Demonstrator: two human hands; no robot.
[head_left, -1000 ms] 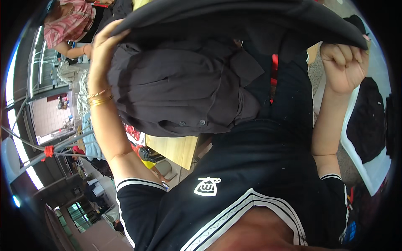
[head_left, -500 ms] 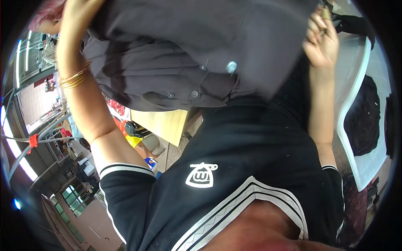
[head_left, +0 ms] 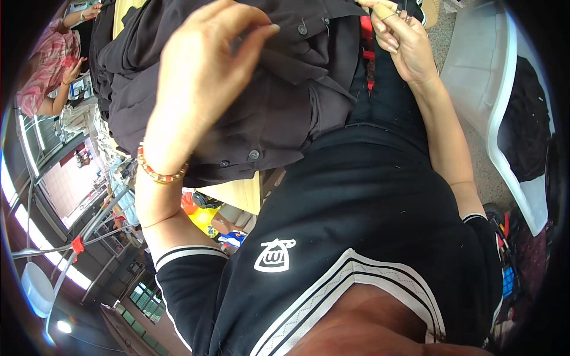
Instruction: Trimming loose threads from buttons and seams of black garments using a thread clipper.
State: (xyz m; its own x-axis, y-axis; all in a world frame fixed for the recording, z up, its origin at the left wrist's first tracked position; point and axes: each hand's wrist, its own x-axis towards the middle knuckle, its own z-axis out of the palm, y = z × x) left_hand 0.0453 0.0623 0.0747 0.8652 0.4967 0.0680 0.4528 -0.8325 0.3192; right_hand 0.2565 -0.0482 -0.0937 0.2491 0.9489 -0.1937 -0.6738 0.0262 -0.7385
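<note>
so the dark button-up shirt [head_left: 261, 101] is bunched up in front of the chest, no clear long axis. left hand [head_left: 202, 77] hovers over it, fingers loosely curled and apart, maybe brushing the cloth. right hand [head_left: 401, 41] pinches its top edge. white plastic tub [head_left: 504, 118] sits to the right

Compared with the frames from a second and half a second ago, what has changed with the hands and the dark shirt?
The dark buttoned shirt, earlier stretched overhead, has dropped into a bunch. The left hand came down in front of it, fingers loose; whether it grips cloth is unclear. The right hand opened from a fist and pinches near the shirt's edge. The white bin stayed put.
</note>
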